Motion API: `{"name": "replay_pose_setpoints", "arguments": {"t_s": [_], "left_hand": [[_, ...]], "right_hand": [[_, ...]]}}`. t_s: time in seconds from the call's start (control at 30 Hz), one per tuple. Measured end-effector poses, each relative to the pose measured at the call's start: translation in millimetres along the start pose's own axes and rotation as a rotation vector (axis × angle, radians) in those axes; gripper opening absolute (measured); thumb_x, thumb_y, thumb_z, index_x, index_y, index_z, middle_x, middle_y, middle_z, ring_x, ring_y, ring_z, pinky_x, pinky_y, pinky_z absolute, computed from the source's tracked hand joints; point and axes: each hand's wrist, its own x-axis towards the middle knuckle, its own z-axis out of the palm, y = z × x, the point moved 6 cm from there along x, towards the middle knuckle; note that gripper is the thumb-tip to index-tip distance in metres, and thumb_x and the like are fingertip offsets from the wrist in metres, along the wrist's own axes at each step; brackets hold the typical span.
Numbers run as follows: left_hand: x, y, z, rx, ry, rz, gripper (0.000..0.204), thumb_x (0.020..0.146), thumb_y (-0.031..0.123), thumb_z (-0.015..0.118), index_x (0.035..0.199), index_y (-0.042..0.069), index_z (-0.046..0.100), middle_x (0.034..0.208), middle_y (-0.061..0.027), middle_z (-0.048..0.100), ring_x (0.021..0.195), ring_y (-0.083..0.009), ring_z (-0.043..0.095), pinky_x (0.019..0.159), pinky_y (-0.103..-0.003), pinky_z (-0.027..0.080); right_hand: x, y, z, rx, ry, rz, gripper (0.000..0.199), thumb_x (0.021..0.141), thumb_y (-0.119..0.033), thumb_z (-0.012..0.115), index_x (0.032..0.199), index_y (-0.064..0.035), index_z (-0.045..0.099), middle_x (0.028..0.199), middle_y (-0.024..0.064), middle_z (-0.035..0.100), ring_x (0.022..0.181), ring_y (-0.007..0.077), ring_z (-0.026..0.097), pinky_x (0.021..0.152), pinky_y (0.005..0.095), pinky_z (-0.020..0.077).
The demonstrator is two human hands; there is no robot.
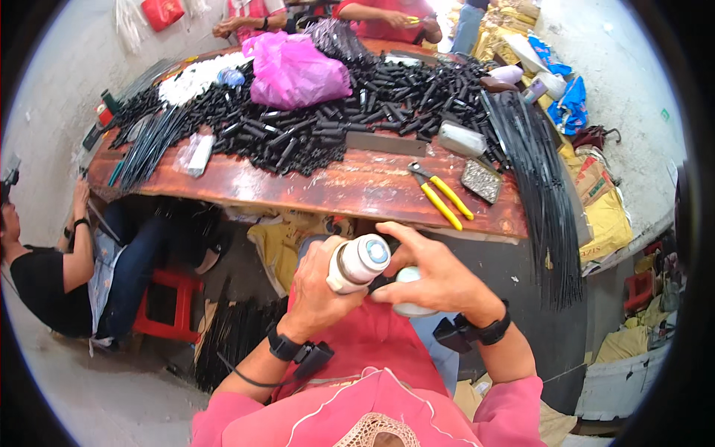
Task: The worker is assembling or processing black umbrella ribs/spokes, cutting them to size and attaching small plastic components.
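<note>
Gripping a white flask (360, 261), the left hand (311, 287) is wrapping its fingers closely around the body, tilting the pale top up towards the camera. Flask and hands are hovering over the lap, just short of the table (313, 190). Over on the other side, the right hand (443, 277) is curving in close beside the flask, thumb and forefinger spreading in a wide C, while a pale round cap (414, 295) is sitting in its grasp; the remaining fingers are hiding behind, so how they are closing I can't tell.

Up on the reddish wood, yellow-handled pliers (439, 204) are lying near the front edge, handles parting towards the person. A tray of small metal pieces (482, 181) is resting just right of them, with a clear plastic box (462, 138) sitting behind. Black tubular parts (298, 134) are heaping across the middle, a pink plastic bag (294, 71) slumping on top. Long black strips (532, 171) are spilling over the right-hand edge. Away to the left, a co-worker in a black top (45, 283) is sitting at the table, near a red stool (165, 311).
</note>
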Motion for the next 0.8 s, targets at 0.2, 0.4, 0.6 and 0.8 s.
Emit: {"name": "replay_pose_setpoints", "arguments": {"t_s": [0.2, 0.4, 0.6, 0.8], "left_hand": [[-10.0, 1.8, 7.8, 0.213, 0.050, 0.038, 0.067, 0.060, 0.015, 0.081, 0.119, 0.005, 0.051, 0.100, -0.0156, 0.059, 0.093, -0.0361, 0.057, 0.076, -0.045, 0.044], [-11.2, -0.4, 13.0, 0.258, 0.010, 0.011, 0.064, 0.060, 0.011, 0.077, 0.118, 0.003, 0.051, 0.097, -0.0143, 0.058, 0.089, -0.0347, 0.056, 0.074, -0.044, 0.043], [-5.8, 4.5, 9.1, 0.125, -0.015, 0.019, 0.063, 0.059, 0.012, 0.079, 0.116, 0.004, 0.052, 0.095, -0.0139, 0.058, 0.087, -0.0346, 0.057, 0.074, -0.044, 0.044], [0.0, 8.5, 8.9, 0.018, -0.100, -0.005, 0.063, 0.059, 0.012, 0.081, 0.114, 0.005, 0.053, 0.096, -0.0135, 0.059, 0.085, -0.0345, 0.058, 0.074, -0.044, 0.047]], "right_hand": [[15.3, -9.0, 17.8, -0.305, -0.036, 0.157, 0.069, 0.085, -0.053, 0.064, 0.129, -0.0014, 0.049, 0.094, 0.0234, 0.069, 0.088, 0.0409, 0.068, 0.080, 0.0462, 0.0519], [18.1, -1.4, 23.4, -0.368, -0.073, 0.198, 0.045, 0.091, -0.039, 0.057, 0.104, 0.0035, 0.049, 0.086, 0.0301, 0.066, 0.082, 0.0455, 0.066, 0.071, 0.0525, 0.0501], [12.9, -10.9, 24.3, -0.391, -0.070, 0.018, 0.042, 0.093, -0.035, 0.056, 0.099, 0.0053, 0.045, 0.081, 0.0310, 0.062, 0.077, 0.0482, 0.062, 0.070, 0.0545, 0.0475], [3.9, -20.6, 19.0, -0.406, -0.029, -0.006, 0.045, 0.092, -0.033, 0.056, 0.098, 0.0111, 0.049, 0.077, 0.0327, 0.064, 0.071, 0.0473, 0.065, 0.067, 0.0533, 0.0509]]}}
